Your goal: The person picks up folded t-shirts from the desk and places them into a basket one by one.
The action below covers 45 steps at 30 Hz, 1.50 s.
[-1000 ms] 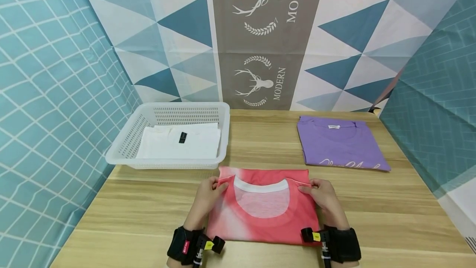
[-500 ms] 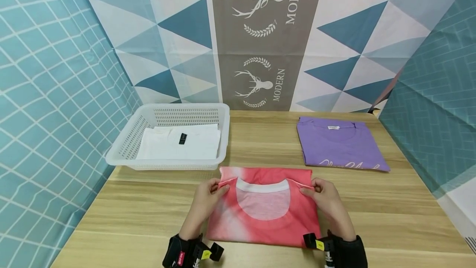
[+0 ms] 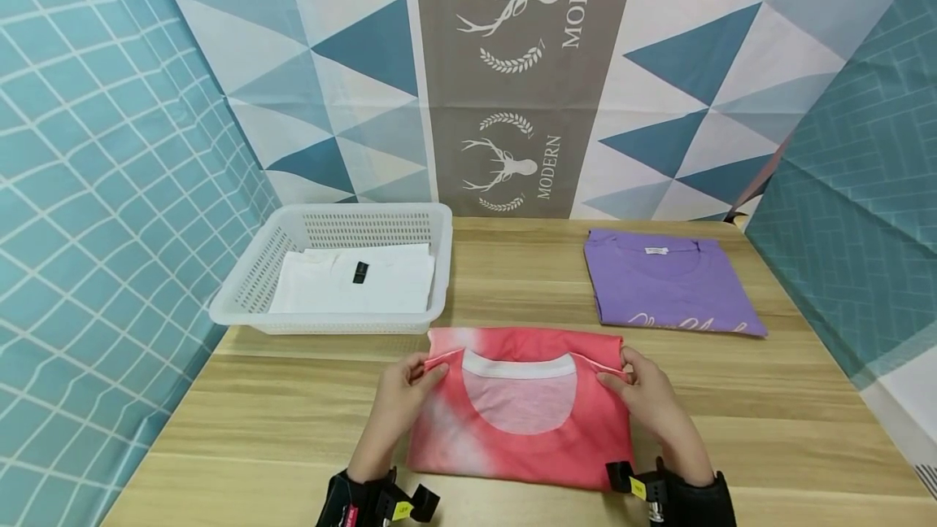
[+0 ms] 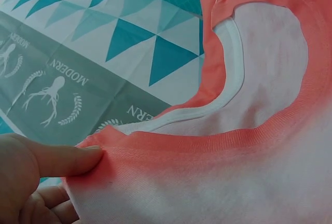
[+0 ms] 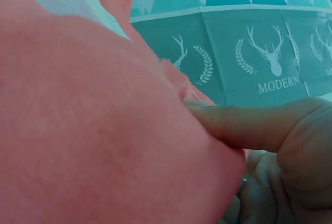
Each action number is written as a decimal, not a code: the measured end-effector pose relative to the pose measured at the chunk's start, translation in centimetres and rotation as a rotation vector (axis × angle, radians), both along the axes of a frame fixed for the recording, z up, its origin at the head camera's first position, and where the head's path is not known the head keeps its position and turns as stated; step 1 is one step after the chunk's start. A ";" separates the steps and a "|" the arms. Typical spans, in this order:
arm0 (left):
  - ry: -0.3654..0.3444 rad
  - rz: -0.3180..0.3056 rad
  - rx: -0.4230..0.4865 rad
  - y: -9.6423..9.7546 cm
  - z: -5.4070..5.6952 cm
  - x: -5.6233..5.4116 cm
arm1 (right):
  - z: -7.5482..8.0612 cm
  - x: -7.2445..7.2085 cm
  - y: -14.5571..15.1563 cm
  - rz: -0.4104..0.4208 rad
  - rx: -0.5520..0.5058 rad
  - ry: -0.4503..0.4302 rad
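A folded coral-and-white T-shirt (image 3: 527,454) lies at the front of the table, its white-trimmed neckline facing up. At the shirt's left shoulder corner my left hand (image 3: 398,397) pinches the fabric between thumb and fingers. My right hand (image 3: 651,397) pinches the opposite shoulder corner in the same way. In the left wrist view the left thumb (image 4: 72,161) presses on top of the coral cloth, with the fingers partly hidden beneath. The right wrist view shows the right thumb (image 5: 244,125) on the shirt's edge, fingers curled under it.
A white plastic basket (image 3: 329,322) stands at the back left, holding a folded white garment (image 3: 388,283) with a black label. A folded purple T-shirt (image 3: 666,283) lies at the back right. Patterned cloth (image 3: 505,88) hangs behind the wooden table (image 3: 256,413).
My hands have moved slightly apart, the right one farther to the right, and the shirt's upper part is stretched wider. The basket and purple T-shirt have stayed put.
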<state>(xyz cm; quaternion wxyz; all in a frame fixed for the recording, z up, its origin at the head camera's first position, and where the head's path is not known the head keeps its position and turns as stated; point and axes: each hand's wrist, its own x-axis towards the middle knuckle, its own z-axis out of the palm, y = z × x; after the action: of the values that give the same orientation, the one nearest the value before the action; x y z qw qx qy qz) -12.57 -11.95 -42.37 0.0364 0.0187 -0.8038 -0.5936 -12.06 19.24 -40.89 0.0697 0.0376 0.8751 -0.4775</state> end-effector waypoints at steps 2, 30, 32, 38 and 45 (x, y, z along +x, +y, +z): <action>-0.004 -0.001 0.011 0.0 0.1 0.1 | 0.0 0.0 0.0 0.006 -0.030 -0.014; 0.032 0.028 0.034 -1.0 2.4 1.4 | 2.2 1.9 -0.1 0.042 -0.153 0.022; 0.034 0.032 0.037 -1.2 2.6 1.4 | 2.2 2.0 -0.2 0.039 -0.166 0.031; 0.032 0.050 0.035 -1.7 3.0 1.6 | 2.4 2.1 -0.8 0.003 -0.202 0.032; 0.049 0.059 0.018 -2.4 3.6 1.8 | 2.8 2.0 -1.6 -0.040 -0.177 0.041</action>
<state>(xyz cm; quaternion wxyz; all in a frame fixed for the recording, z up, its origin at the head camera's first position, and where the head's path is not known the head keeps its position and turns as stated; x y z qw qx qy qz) -10.81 -14.30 -38.80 0.0735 0.0283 -0.7963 -0.5998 -10.08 17.68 -38.08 0.0452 0.0391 0.8298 -0.5549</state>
